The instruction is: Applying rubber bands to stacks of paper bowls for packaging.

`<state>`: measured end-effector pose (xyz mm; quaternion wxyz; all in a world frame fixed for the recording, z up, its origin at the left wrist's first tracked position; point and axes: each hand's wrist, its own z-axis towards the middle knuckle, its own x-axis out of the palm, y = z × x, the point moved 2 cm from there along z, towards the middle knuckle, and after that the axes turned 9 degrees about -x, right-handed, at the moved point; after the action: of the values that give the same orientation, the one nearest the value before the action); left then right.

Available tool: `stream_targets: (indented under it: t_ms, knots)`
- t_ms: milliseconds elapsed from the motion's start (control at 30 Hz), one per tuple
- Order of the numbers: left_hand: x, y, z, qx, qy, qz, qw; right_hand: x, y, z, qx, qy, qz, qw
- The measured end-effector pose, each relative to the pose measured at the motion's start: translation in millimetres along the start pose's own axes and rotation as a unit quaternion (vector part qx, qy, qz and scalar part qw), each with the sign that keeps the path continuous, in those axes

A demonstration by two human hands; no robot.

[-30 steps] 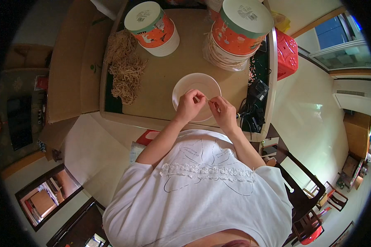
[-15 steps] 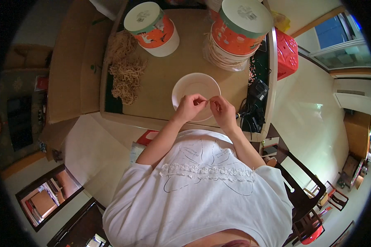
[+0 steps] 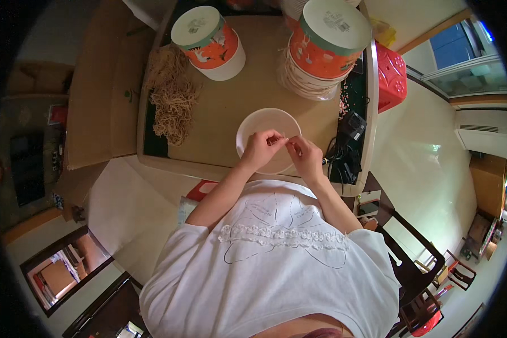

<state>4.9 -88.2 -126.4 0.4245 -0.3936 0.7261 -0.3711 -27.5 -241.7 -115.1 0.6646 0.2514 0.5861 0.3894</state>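
Both my hands are over a round white tub (image 3: 269, 117) near the table's front edge. My left hand (image 3: 261, 150) is closed, its thumb and forefinger pinched together. My right hand (image 3: 306, 157) is closed the same way, fingertips almost touching the left ones. Something thin and pale seems to show between the fingertips, too small to make out. To the left lies a tangled heap of tan string (image 3: 174, 107). Upside down beyond the hands stand an orange and white paper bucket (image 3: 217, 50) and, on the right, a second, similar bucket (image 3: 324, 53).
A bundle of looped tan cords in clear plastic (image 3: 307, 87) sits beneath the right bucket. Small pink beads (image 3: 343, 104), a black device (image 3: 353, 124) and black cables (image 3: 338, 151) lie along the table's right edge. A red stool (image 3: 391, 76) stands beyond it; a cardboard box (image 3: 98, 84) is at left.
My fingertips have shifted slightly against each other, still close together. The table and everything on it sit slightly lower in the picture.
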Motion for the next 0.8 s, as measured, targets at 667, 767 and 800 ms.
stream_targets:
  t_ms: [667,767,800]
  knots:
    - [-14.5,-1.4,-1.5,-0.007,-0.017,-0.011,1.000,-10.0,10.7,3.3,-0.019,0.001,0.050,0.999]
    - [-14.7,-3.4,-2.1,0.012,-0.016,-0.041,0.999,-10.0,13.2,5.8,-0.023,0.000,0.056,0.998]
    - [-15.3,-6.8,-2.2,-0.015,-0.017,-0.068,0.997,-9.7,13.1,6.2,-0.022,0.005,0.041,0.999]
